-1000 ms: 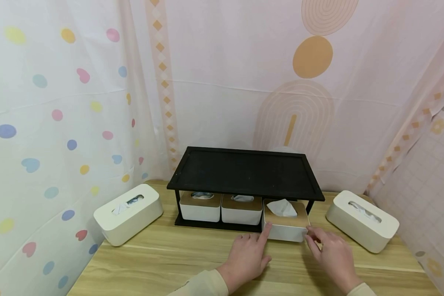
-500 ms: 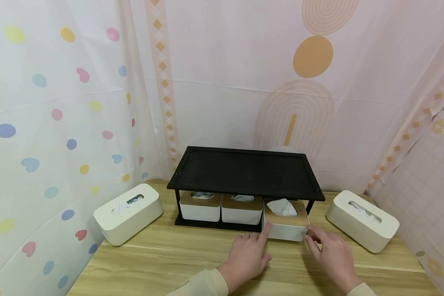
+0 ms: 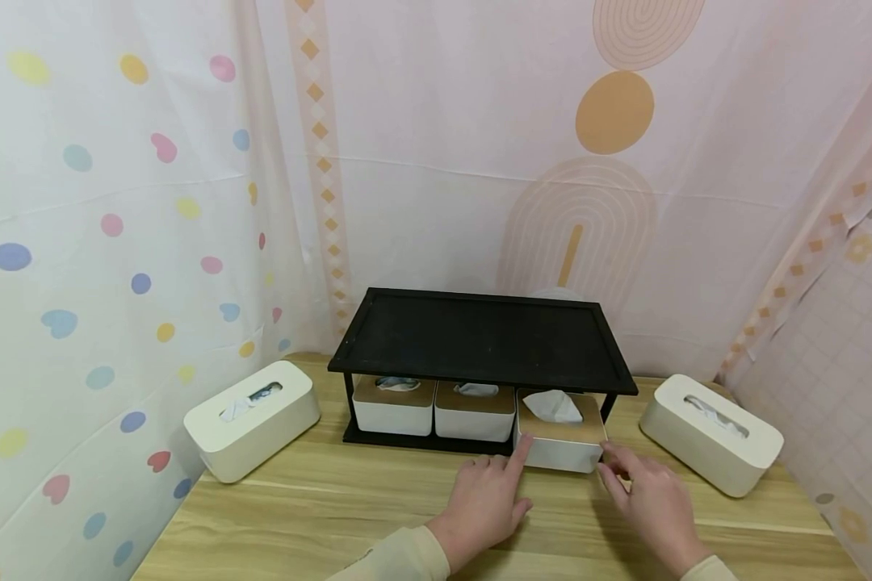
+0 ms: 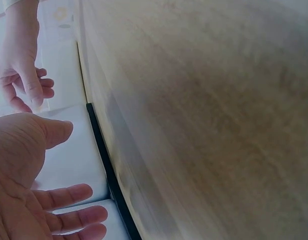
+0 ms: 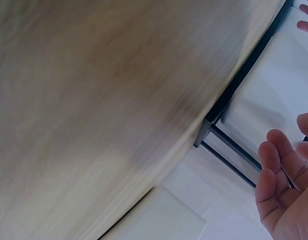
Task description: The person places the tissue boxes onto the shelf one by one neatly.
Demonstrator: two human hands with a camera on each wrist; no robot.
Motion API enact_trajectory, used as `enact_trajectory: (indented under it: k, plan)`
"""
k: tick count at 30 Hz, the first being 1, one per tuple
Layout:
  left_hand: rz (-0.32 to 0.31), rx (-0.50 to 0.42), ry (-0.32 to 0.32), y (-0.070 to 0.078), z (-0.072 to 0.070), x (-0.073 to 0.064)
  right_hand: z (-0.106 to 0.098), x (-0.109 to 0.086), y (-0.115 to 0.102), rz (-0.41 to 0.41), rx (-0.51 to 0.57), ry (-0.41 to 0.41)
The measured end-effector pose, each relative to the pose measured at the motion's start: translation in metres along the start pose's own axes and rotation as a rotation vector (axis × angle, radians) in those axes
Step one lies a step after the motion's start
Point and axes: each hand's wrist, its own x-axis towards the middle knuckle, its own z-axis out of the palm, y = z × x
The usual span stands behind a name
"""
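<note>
In the head view, a white tissue box with a wood-toned lid point(image 3: 568, 429) sits at the right end of a low black rack point(image 3: 483, 335), its front jutting past the two similar boxes beside it. A white tissue sticks up from its slot. My left hand point(image 3: 482, 502) touches its front left corner with a straight index finger, the other fingers loose. My right hand point(image 3: 650, 502) has its fingertips at the front right corner, fingers slightly bent. In the right wrist view, the right hand point(image 5: 289, 185) is beside the box's white front point(image 5: 274, 85).
Tissue boxes with wood-toned lids fill the rack's left point(image 3: 394, 407) and middle point(image 3: 475, 411). Cream tissue boxes stand on the wooden table point(image 3: 320, 516) to the left point(image 3: 250, 424) and right point(image 3: 712, 436). Patterned curtains point(image 3: 436, 161) hang behind and at the sides.
The right-hand box has shifted very slightly back into the rack, with both hands staying at its front corners. Everything else looks the same.
</note>
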Motion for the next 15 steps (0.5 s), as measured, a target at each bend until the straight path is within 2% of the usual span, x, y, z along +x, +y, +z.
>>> enact_trajectory:
  k: [15]
  plan:
    - [-0.008,-0.026,0.002,-0.0022,0.0006,0.0041,-0.0005,-0.0001,-0.0025,0.022,-0.003,-0.046]
